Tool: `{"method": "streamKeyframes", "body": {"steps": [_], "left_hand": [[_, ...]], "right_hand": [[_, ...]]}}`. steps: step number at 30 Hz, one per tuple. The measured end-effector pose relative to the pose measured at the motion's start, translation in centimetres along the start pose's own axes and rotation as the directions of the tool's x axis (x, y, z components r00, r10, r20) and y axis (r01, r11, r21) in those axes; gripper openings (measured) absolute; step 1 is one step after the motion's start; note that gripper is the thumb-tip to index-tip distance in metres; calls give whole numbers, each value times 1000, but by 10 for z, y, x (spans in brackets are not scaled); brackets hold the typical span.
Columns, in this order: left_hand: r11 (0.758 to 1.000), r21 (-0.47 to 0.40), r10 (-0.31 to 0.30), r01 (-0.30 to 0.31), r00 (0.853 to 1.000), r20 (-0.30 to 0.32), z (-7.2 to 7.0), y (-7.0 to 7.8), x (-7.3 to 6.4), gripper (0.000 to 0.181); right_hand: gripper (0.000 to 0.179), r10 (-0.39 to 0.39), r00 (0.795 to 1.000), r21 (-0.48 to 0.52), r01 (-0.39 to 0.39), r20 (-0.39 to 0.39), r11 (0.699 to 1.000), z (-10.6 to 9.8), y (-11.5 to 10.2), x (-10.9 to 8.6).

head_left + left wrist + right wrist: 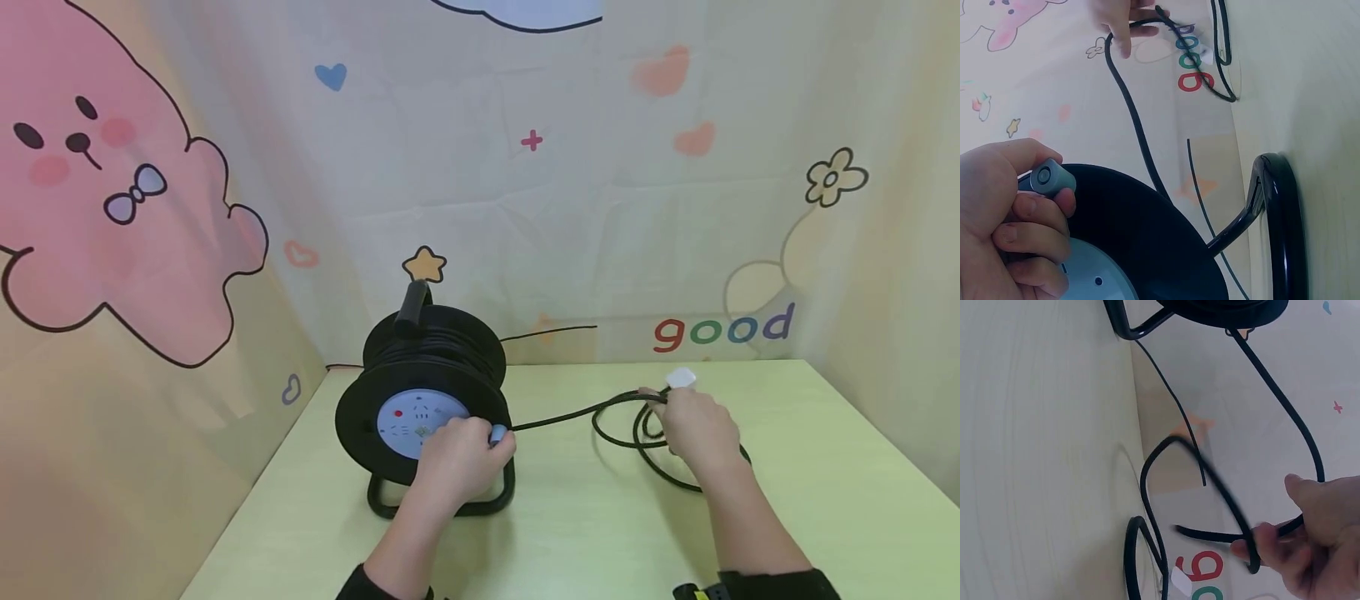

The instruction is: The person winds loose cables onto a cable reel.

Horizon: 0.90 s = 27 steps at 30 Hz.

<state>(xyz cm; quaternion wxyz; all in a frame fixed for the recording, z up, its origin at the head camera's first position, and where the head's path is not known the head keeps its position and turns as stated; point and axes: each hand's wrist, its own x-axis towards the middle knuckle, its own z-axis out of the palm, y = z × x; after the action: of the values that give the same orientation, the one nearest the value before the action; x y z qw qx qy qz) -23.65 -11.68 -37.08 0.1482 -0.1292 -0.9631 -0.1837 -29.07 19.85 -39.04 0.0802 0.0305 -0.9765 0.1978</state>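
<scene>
A black cable reel (356, 425) stands upright on its tubular frame, with cable wound between its flanges and a pale blue socket panel (397, 427) on the near face. My left hand (459, 458) grips the blue-grey crank knob (1054, 179) at the right of that face, fingers curled round it. From the reel a black cable (562, 417) runs right to my right hand (701, 429), which holds it raised over the table. Loose loops of the cable (1147, 481) hang below the fingers. A white plug (681, 378) shows just beyond the right hand.
The pale green table (585, 533) meets a printed curtain (480, 167) behind the reel. A thin dark cord (551, 333) shows against the curtain, right of the reel. The reel's carrying handle (411, 307) rises at its top.
</scene>
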Motion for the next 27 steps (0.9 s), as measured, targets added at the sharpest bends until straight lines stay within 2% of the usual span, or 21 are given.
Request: {"method": "streamKeyframes", "body": {"steps": [4, 8, 11, 15, 19, 21, 24, 27], "left_hand": [[1000, -8, -1, 1, 1000, 0, -1, 1, 0, 47], [1000, -9, 0, -1, 1000, -8, -1, 1, -1, 47], [1000, -12, 3, -3, 1000, -9, -2, 1, -1, 47], [1000, -13, 0, 0, 1000, -5, -2, 1, -1, 47], [1000, -7, -4, 4, 1000, -1, -1, 0, -1, 48], [1000, 1, -4, 4, 1000, 1, 0, 0, 0, 48], [1000, 9, -5, 5, 1000, 7, 1, 0, 0, 48], [1000, 10, -9, 9, 1000, 18, 2, -1, 0, 49]], "right_hand": [[61, 4, 1000, 131, -6, 14, 991, 0, -1, 5], [73, 9, 1000, 199, -3, -26, 980, 1, 2, 9], [58, 7, 998, 244, 9, -64, 970, 1, 7, 11], [25, -24, 989, 271, 64, -148, 961, -3, 18, 12], [17, -75, 970, 282, 140, -229, 949, -8, 32, 14], [16, -102, 970, 319, 170, -219, 932, -11, 40, 14], [25, -136, 980, 374, 183, -147, 909, -17, 52, 12], [34, -189, 980, 400, 200, -68, 895, -24, 63, 8]]}}
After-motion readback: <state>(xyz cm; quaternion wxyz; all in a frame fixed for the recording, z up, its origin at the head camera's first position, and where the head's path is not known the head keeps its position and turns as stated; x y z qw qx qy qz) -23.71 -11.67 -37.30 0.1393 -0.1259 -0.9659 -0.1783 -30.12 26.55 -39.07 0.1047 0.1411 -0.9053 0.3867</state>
